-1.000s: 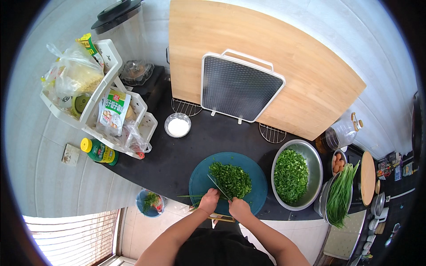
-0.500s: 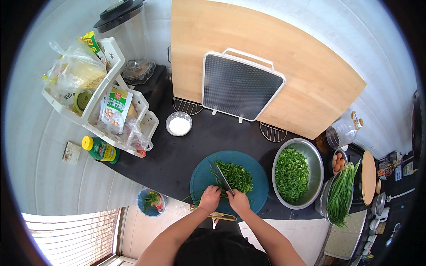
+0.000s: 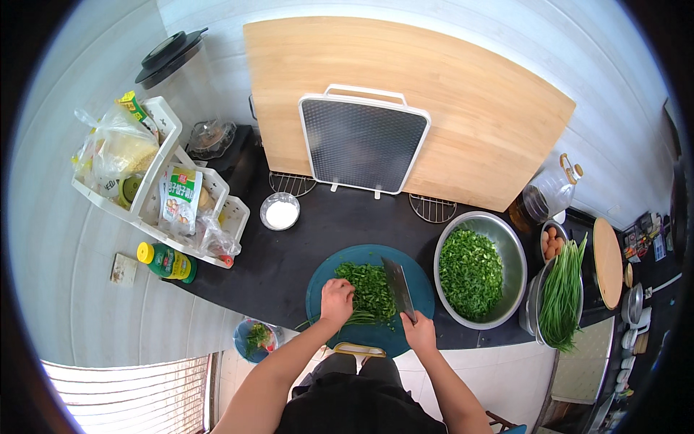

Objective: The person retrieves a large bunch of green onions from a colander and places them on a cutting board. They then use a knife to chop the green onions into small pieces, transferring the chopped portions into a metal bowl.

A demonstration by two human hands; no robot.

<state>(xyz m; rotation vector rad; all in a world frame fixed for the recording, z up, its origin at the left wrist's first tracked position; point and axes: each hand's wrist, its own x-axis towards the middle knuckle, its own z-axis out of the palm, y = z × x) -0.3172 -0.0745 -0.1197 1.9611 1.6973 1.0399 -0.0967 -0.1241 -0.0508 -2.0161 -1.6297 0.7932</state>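
On the dark tabletop, a round teal cutting board carries a heap of chopped greens, with the cleaver standing blade-down just right of the heap; good chopping here means short, even strokes with the blade kept upright. The left hand presses down on the uncut stems at the heap's near-left edge, its fingers curled and best kept tucked back from the blade. The right hand is clenched round the cleaver's handle, near the board's front rim.

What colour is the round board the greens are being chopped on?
The round cutting board is dark teal, a blue-green; the head view shows it clearly.
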